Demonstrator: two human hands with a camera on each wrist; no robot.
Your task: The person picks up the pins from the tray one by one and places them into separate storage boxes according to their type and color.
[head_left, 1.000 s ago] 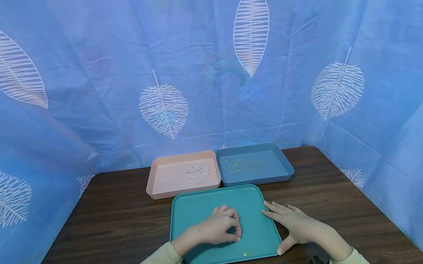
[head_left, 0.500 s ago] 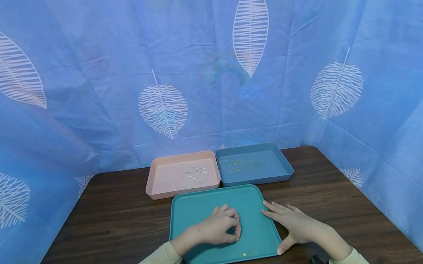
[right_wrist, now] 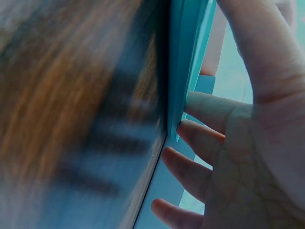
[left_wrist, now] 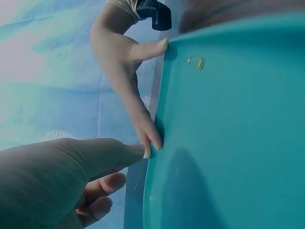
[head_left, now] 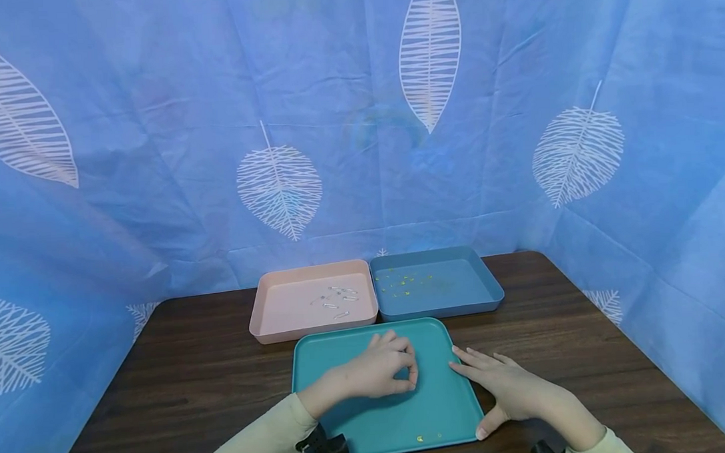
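Over the teal tray [head_left: 436,357], my left hand [head_left: 382,369] pinches a small gold safety pin [left_wrist: 134,180] between thumb and fingertips. The pin hangs below the thumb in the left wrist view; in the head view the fingers hide it. Another gold safety pin [left_wrist: 196,62] lies near the tray's front edge. My right hand [head_left: 514,386] is spread along the tray's right side, thumb at the near corner and fingertips at the rim, holding nothing. In the right wrist view its fingers [right_wrist: 205,110] meet the tray's edge.
Behind the teal tray, a pink tray [head_left: 281,309] with several silver safety pins stands left of a blue tray [head_left: 460,283] with several gold ones. All sit on a dark wooden table [head_left: 212,378], with a blue leaf-patterned cloth [head_left: 361,186] hanging behind.
My left hand, low over the teal tray a second ago with gold showing at its fingertips, has risen and moved slightly toward the far side. The right hand keeps its place.
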